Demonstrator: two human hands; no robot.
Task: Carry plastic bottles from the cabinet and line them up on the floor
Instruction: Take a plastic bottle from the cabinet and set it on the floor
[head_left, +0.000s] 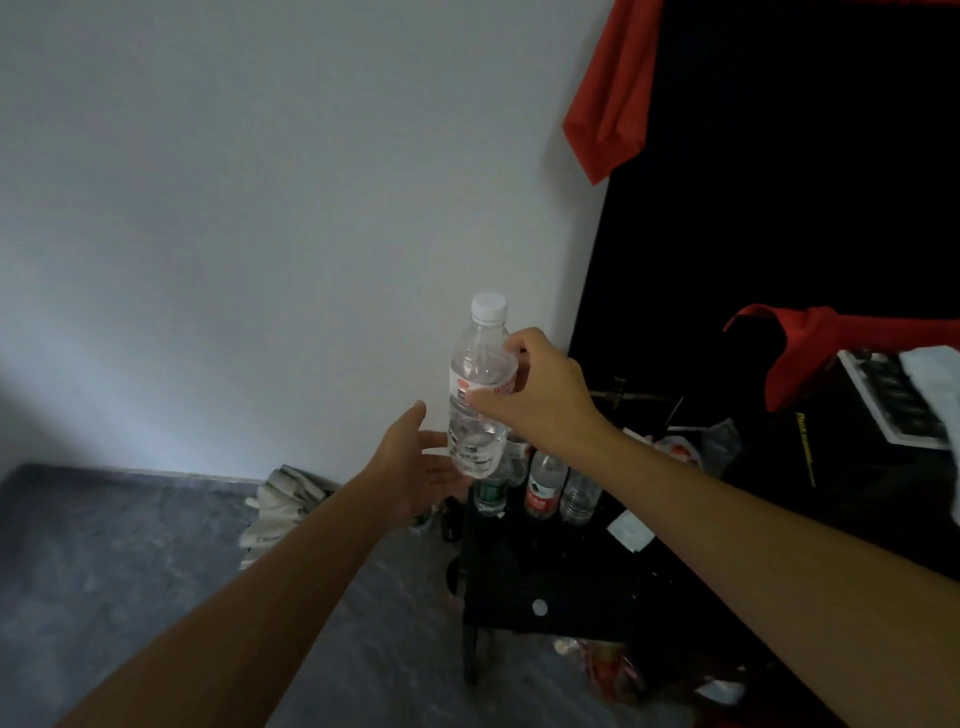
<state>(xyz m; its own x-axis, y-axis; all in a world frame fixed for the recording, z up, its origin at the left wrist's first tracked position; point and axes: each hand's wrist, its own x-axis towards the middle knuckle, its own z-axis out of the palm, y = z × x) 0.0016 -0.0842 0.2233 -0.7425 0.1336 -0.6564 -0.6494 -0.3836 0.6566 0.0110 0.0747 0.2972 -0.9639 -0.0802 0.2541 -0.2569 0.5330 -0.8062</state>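
Note:
My right hand (540, 389) grips a clear plastic bottle (475, 415) with a white cap and a red-and-white label, held upright in the air above the dark cabinet (561, 587). My left hand (415, 462) is open, palm up, just below and left of the bottle's base, close to it. On the cabinet top stand more bottles: one with a green label (491, 493), one with a red label (543, 486), and a clear one (579, 496). Part of them is hidden behind the held bottle.
A white wall fills the left and centre. Grey floor (130, 545) lies below, with a crumpled pale cloth (283, 506) by the wall. Red garments (610, 88) hang over a black backdrop at right. Clutter, a keyboard-like device (893, 400) and wrappers surround the cabinet.

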